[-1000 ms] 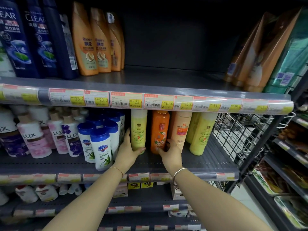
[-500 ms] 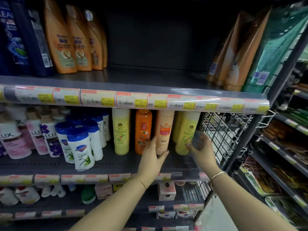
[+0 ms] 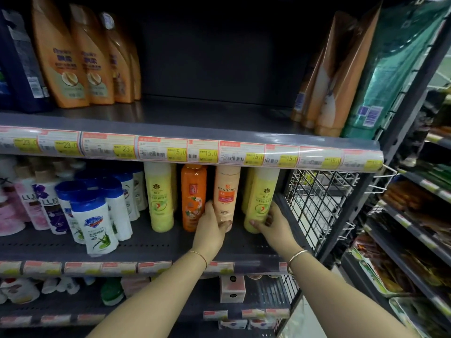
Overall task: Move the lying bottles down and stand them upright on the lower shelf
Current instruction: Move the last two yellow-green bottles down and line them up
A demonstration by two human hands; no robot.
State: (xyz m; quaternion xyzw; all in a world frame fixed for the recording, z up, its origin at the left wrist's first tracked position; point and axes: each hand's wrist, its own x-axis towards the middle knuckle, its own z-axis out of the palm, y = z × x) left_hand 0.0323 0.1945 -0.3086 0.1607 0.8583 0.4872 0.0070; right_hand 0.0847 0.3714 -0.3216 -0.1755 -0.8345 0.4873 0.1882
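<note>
Two hands work the lower shelf [image 3: 156, 247]: the left hand [image 3: 211, 225] has its grip wrapped around the peach bottle [image 3: 225, 195], the right hand [image 3: 269, 222] around a yellow bottle [image 3: 260, 198]. Both stand upright; judging by this, final straightening, then release.

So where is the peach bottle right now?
The peach bottle stands on the lower shelf, gripped by the left hand, between the orange bottle and a yellow bottle.

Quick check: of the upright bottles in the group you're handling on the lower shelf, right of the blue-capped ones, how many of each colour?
Yellow-green bottles: 2 front; more may stand behind
Orange bottle: 1
Peach bottle: 1
Total: 4 clearly visible
</note>
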